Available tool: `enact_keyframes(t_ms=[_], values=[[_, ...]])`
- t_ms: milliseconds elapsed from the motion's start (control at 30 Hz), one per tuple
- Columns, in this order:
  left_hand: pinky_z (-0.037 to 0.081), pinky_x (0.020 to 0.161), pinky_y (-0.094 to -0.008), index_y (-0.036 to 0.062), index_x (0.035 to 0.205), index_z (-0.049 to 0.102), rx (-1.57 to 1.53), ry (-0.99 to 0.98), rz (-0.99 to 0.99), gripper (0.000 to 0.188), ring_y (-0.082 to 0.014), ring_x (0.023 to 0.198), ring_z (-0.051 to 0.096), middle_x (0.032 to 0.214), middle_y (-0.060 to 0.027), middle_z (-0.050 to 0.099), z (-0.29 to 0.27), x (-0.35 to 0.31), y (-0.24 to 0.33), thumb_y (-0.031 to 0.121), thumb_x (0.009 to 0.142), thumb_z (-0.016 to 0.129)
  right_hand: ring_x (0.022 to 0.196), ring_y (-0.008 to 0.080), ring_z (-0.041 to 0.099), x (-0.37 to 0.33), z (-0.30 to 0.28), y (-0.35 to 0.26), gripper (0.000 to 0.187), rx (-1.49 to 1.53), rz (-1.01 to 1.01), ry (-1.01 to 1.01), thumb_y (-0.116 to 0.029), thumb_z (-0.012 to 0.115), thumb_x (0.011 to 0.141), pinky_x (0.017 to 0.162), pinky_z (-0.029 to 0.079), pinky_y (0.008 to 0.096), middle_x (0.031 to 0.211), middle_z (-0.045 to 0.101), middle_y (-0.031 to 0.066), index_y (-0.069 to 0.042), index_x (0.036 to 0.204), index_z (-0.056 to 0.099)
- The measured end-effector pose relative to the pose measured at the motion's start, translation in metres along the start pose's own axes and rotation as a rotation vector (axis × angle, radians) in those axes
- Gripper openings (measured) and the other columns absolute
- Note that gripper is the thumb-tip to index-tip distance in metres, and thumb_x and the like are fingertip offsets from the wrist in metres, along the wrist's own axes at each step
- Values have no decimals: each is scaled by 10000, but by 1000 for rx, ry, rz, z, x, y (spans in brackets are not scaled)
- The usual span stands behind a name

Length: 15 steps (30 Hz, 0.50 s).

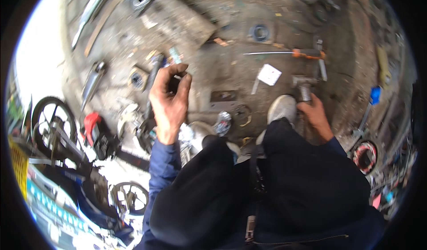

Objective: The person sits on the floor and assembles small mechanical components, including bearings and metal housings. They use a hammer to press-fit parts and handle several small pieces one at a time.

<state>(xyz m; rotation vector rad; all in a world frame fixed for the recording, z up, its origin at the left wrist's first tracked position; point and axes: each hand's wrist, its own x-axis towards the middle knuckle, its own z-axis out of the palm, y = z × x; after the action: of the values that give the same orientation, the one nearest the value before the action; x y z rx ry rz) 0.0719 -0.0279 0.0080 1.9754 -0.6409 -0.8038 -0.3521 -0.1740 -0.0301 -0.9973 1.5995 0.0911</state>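
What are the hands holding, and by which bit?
The right hand holds a hammer by its handle, near the head. The left hand is curled; whether it pinches something small cannot be told.

Obstacle between hands [170, 102]: metal block [223, 100]

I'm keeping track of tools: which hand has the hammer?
The right hand, gripping the hammer; the left hand is curled, well away from it.

Hammer-like tool [305, 91] was in right hand [315, 114], screwdriver [307, 53] on floor farther off. Metal block [223, 100] sat between that and left hand [171, 101], nearer than the bearing-like part [260, 32]. Chainsaw [103, 139] lay left, near; coil ring [364, 156] near right.
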Motion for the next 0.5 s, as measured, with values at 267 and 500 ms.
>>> enact_keyframes(t_ms=[267,500], values=[[519,699,-259,8,1214,723,8,297,-72,219,-81,799,615,945,-19,689,-46,-72,-32,-16,999,757,585,138,554,-8,14,-22,237,221,147,-129,-190,744,940,521,448,310,800,562,8,-86,1108,612],[635,708,-547,11,1246,545,801,-34,-114,478,-490,847,742,1129,-261,640,-10,-56,-72,183,894,818,626,135,533,-3,13,-24,151,680,433,-399,-269,705,1054,585,447,344,773,558,-28,-130,1057,646]])
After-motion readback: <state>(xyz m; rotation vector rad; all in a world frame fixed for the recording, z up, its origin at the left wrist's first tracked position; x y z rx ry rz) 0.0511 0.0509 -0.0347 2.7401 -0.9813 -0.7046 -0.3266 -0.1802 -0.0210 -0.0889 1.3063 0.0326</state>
